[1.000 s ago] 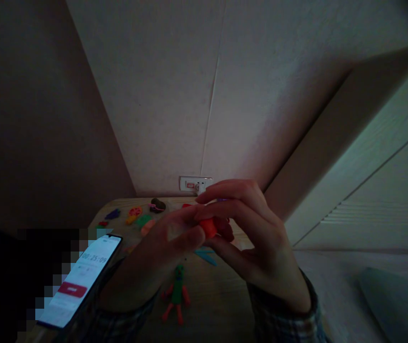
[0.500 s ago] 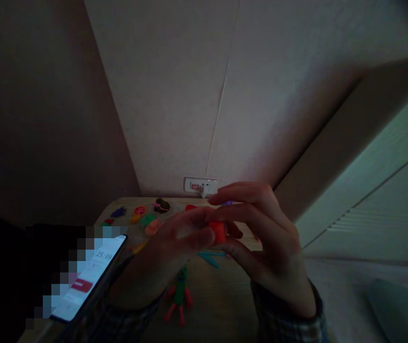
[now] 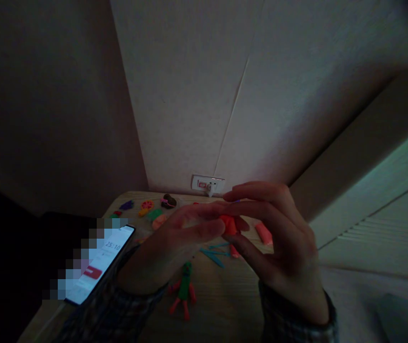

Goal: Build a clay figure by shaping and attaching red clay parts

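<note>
A small lump of red modelling clay [image 3: 229, 225] is pinched between my two hands above the table. My left hand [image 3: 186, 228] presses it from the left with thumb and fingers. From the right, my right hand [image 3: 279, 228] holds it between thumb and fingertips, the upper fingers arched over it. Below the hands lies a clay figure [image 3: 185, 286] with a green body and red arms and legs. Thin blue modelling tools [image 3: 213, 257] rest on the wood behind the figure, partly hidden by my hands.
A lit phone [image 3: 100, 267] lies at the left of the wooden table [image 3: 221, 300]. Several coloured clay pieces, among them a red wheel shape [image 3: 147, 205] and a dark piece [image 3: 168, 202], sit at the back. A red packet [image 3: 263, 233] is at the right. A wall socket [image 3: 208, 184] holds a plug.
The view has shifted, so the hands and table appear farther right. The red clay, blocky before, now looks more rounded and uneven between my fingers. The red packet shows more at the right.
</note>
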The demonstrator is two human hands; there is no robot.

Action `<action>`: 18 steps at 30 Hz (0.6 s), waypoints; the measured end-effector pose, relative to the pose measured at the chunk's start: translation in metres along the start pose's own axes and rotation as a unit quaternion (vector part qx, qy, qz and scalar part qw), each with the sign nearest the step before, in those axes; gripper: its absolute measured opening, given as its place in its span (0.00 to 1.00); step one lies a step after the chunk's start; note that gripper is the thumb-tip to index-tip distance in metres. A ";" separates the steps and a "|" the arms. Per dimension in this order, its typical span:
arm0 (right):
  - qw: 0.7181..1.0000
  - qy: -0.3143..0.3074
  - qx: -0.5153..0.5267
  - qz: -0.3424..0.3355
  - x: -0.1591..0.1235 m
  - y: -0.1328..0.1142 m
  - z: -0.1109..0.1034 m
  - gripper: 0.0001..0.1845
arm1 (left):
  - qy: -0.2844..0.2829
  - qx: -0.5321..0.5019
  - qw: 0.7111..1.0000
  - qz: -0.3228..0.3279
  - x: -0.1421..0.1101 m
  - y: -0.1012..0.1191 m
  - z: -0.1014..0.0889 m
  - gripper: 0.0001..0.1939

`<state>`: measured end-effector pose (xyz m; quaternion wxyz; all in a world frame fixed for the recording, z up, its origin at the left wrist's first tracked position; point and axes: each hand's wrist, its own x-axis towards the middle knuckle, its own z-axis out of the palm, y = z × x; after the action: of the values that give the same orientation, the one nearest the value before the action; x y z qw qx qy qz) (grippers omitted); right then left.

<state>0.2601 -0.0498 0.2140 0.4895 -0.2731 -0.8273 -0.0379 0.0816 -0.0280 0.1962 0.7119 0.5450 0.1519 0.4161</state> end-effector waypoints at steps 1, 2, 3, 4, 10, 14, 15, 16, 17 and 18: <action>1.000 0.000 0.002 -0.001 0.000 0.000 0.000 0.06 | -0.006 -0.010 1.000 0.001 0.000 0.000 -0.001 0.12; 1.000 -0.001 0.001 -0.001 0.001 0.000 0.001 0.06 | -0.015 -0.022 1.000 0.000 0.001 0.000 -0.001 0.12; 1.000 -0.003 -0.002 -0.002 0.001 0.000 0.001 0.06 | -0.023 -0.031 0.999 -0.001 0.001 0.001 -0.001 0.13; 1.000 -0.005 -0.005 -0.003 0.001 -0.001 0.001 0.05 | -0.029 -0.035 0.999 -0.004 0.001 0.002 0.000 0.15; 1.000 -0.003 0.008 -0.010 -0.001 -0.001 0.000 0.12 | -0.033 -0.023 0.999 -0.024 0.002 0.012 0.003 0.22; 1.000 -0.010 0.018 -0.014 0.000 -0.001 -0.002 0.12 | -0.038 -0.017 0.998 -0.037 0.003 0.010 -0.001 0.24; 1.000 -0.009 0.018 -0.015 0.000 -0.002 -0.002 0.11 | -0.039 -0.018 0.998 -0.039 0.003 0.008 -0.002 0.24; 1.000 -0.007 0.019 -0.016 0.000 -0.002 -0.002 0.11 | -0.036 -0.020 0.998 -0.040 0.003 0.006 -0.003 0.24; 1.000 -0.006 0.022 -0.017 0.001 -0.002 -0.002 0.10 | -0.029 -0.021 0.998 -0.043 0.002 0.004 -0.005 0.24; 0.999 -0.006 0.026 -0.019 0.001 -0.002 -0.002 0.09 | -0.020 -0.024 0.998 -0.045 0.000 0.002 -0.006 0.25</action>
<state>0.2599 -0.0519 0.2164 0.4911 -0.2444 -0.8358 -0.0242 0.0771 -0.0238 0.1961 0.7458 0.5283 0.1522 0.3761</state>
